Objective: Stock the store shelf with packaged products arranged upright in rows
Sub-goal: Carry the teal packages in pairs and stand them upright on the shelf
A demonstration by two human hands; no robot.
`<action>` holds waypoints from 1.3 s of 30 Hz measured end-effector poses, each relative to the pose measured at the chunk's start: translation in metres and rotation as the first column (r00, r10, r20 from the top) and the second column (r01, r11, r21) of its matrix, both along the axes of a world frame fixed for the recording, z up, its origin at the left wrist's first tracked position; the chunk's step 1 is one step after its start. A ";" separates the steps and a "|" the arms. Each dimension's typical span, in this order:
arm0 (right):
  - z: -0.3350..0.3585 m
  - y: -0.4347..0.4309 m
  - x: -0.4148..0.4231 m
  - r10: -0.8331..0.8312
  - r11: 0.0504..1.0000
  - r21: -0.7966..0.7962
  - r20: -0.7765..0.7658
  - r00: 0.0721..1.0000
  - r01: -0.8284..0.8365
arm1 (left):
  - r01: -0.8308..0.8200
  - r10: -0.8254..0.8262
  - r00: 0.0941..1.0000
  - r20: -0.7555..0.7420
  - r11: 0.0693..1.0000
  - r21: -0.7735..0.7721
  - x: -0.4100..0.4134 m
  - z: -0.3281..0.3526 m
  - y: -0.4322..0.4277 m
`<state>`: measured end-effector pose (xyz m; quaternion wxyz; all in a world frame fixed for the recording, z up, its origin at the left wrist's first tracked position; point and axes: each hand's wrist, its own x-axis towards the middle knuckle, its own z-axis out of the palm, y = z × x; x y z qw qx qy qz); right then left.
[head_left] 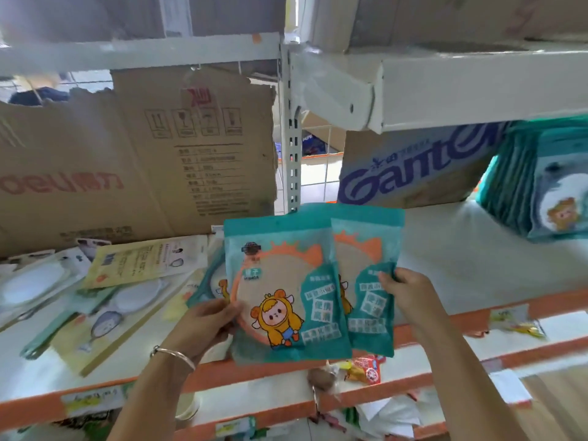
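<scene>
I hold two teal mirror packets upright in front of the white shelf [461, 259]. My left hand [208, 323] grips the left edge of the front packet [283, 291], which shows a yellow cartoon figure. My right hand [405, 292] pinches the right edge of the second packet [366, 281], which overlaps behind the first. A row of the same teal packets [541, 186] stands upright at the far right of the shelf.
A Ganten cardboard box [413, 167] sits behind at the right, a large torn carton [133, 160] at the left. Carded hand mirrors [95, 297] lie flat on the left shelf. Small wrapped snacks [366, 372] lie on the lower ledge. An upper shelf [477, 87] hangs overhead.
</scene>
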<state>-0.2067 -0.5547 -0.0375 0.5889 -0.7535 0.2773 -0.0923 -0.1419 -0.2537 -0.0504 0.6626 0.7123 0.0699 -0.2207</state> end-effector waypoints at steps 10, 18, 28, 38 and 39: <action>0.014 -0.126 -0.088 -0.342 0.936 -0.005 0.231 0.911 0.353 | 0.142 -0.135 0.938 0.320 0.990 0.000 -0.018 0.020 -0.127; 0.032 -0.255 -0.193 -0.483 0.875 0.148 0.292 0.825 0.460 | 0.261 -0.247 0.854 0.458 0.965 0.033 -0.080 0.029 -0.285; 0.017 -0.392 -0.271 -0.487 0.873 0.189 0.277 0.828 0.450 | 0.256 -0.265 0.856 0.444 0.963 0.083 -0.143 0.016 -0.425; 0.013 -0.497 -0.223 -0.435 0.894 0.273 0.345 0.831 0.355 | 0.100 -0.180 0.791 0.584 0.981 0.168 -0.114 0.013 -0.522; 0.011 -0.506 -0.218 -0.437 0.892 0.278 0.340 0.833 0.356 | 0.084 -0.178 0.783 0.596 0.980 0.181 -0.110 0.010 -0.533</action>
